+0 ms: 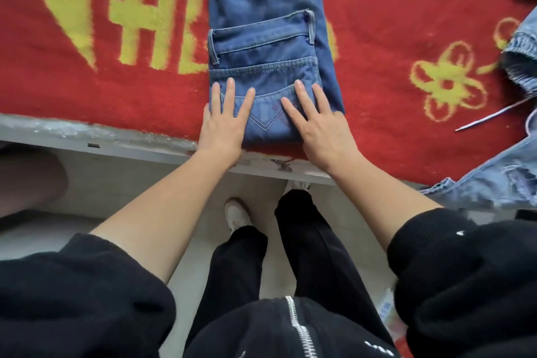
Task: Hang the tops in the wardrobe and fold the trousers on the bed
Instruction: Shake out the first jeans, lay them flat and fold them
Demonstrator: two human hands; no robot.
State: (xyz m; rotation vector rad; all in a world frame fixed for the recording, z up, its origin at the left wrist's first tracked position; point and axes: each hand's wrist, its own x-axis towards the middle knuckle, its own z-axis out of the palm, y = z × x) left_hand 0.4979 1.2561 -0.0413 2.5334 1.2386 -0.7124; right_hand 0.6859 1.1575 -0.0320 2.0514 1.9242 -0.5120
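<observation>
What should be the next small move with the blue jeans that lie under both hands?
Probably fold once more. Both hands, left hand and right hand, press flat on the folded waist end of the blue jeans, while the long legs lie unfolded across the red blanket.

Red fleecy blanket with yellow lettering and flower motifs (377, 46) covers bed. Grey bed-frame edge (122, 144) along its near side. Pale tiled floor (203, 256) below; white shoe (236, 213) on floor
</observation>
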